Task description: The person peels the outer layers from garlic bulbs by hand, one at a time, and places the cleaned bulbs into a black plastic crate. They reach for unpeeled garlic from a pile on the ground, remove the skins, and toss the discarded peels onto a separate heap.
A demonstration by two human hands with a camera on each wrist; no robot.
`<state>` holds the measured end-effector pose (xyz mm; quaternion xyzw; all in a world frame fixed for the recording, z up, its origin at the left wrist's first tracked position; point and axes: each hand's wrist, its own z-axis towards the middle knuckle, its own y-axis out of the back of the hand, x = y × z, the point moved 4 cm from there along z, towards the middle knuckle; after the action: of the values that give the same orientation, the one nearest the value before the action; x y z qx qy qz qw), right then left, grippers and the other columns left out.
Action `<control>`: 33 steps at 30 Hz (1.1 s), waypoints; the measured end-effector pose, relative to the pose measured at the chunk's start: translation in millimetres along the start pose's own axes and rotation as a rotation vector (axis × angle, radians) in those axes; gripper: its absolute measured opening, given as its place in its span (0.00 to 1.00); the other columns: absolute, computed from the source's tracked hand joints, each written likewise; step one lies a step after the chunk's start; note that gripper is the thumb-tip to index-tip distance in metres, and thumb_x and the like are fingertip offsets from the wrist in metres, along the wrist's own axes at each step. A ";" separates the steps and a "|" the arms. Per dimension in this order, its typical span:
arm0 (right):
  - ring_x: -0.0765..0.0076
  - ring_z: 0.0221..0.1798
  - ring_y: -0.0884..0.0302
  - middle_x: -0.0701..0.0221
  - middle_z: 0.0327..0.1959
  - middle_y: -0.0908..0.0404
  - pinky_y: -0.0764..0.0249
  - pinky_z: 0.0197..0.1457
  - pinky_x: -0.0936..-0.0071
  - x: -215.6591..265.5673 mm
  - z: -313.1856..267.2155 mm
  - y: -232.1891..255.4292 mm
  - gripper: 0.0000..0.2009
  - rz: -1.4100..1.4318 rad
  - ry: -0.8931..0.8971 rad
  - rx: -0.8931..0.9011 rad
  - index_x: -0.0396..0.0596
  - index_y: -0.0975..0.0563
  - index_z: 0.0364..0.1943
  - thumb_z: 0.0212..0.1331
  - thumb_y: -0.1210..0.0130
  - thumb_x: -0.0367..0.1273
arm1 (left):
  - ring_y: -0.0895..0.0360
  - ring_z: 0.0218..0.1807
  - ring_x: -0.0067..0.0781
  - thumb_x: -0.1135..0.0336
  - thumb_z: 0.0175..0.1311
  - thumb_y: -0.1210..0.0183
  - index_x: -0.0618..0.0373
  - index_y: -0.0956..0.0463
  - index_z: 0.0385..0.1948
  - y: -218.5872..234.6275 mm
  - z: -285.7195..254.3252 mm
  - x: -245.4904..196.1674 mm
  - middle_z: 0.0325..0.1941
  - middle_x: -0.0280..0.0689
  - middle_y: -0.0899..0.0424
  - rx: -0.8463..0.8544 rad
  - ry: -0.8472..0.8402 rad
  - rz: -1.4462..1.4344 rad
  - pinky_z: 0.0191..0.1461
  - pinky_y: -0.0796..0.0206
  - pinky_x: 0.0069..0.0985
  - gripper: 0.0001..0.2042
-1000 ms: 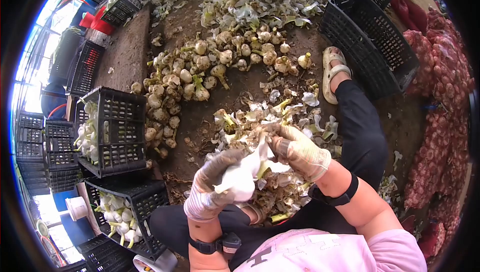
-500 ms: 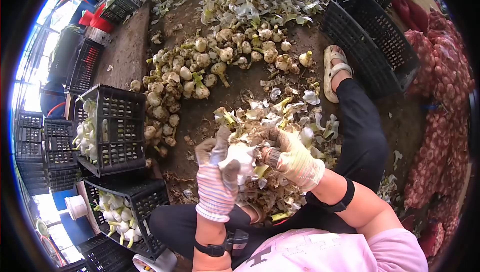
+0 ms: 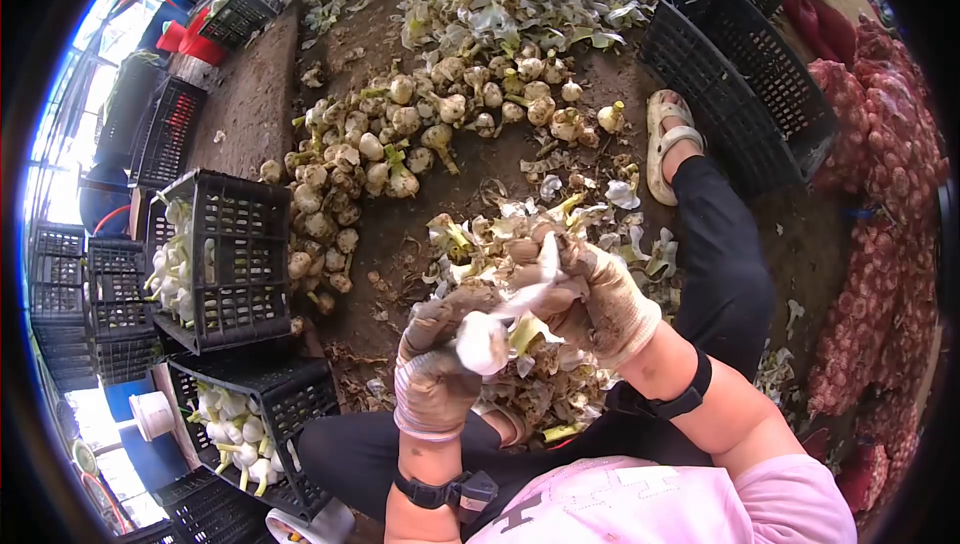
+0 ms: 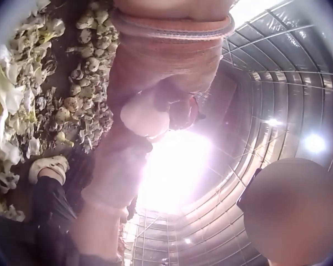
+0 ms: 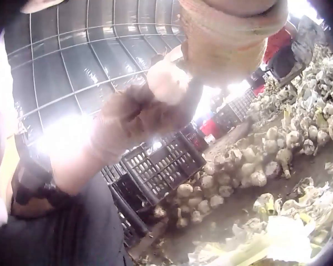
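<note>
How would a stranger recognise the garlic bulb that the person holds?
Find the pink shirt at the head view's bottom. Up and left of it, the gloved left hand holds the garlic bulb, clean white, unlike the soil-stained bulbs heaped on the ground.

Site type: agricultural packing shed, used for trimming garlic. Structure: tunnel-shaped enclosure; curved metal ribs and crossbars support shiny sheeting point(image 4: 299, 55). Floor: a brown, soil-covered floor point(image 3: 395, 234) serves as the work surface. Produce: soil-marked garlic bulbs point(image 3: 405, 124) lie heaped directly on it, next to a mound of stripped skins point(image 3: 520, 4). Containers: slatted black plastic crates point(image 3: 202, 274) hold cleaner, whiter produce at one side; filled red mesh sacks point(image 3: 870, 304) line the other.
</note>
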<state>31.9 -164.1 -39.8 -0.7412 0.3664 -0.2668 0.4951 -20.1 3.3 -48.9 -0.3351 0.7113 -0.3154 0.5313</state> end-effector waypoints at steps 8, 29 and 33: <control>0.72 0.38 0.28 0.72 0.30 0.27 0.30 0.45 0.75 -6.5 6.0 2.8 0.15 -1.309 0.190 -0.070 0.45 0.25 0.45 0.56 0.60 0.22 | 0.29 0.57 0.47 0.75 0.40 0.50 0.58 0.32 0.53 36.4 -12.4 -98.9 0.55 0.48 0.28 -0.019 -0.427 -0.408 0.61 0.35 0.49 0.29; 0.50 0.45 0.28 0.60 0.41 0.26 0.32 0.49 0.58 0.8 23.7 -15.3 0.21 -2.193 0.080 0.077 0.50 0.25 0.43 0.43 0.36 0.42 | 0.28 0.56 0.43 0.67 0.44 0.31 0.60 0.37 0.61 230.1 272.5 -30.7 0.59 0.49 0.29 -0.763 -0.145 1.135 0.60 0.38 0.29 0.37; 0.51 0.49 0.27 0.59 0.47 0.25 0.32 0.53 0.58 5.8 28.4 -19.9 0.21 -2.149 0.142 0.093 0.49 0.25 0.45 0.47 0.38 0.42 | 0.35 0.61 0.53 0.66 0.35 0.27 0.61 0.43 0.61 212.2 296.1 -6.9 0.64 0.55 0.39 -1.251 -0.109 1.210 0.63 0.39 0.37 0.45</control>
<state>62.4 -148.7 -31.5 -0.6384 -0.4588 -0.6180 0.0068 237.7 103.8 -285.9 -0.1447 0.7833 0.4859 0.3596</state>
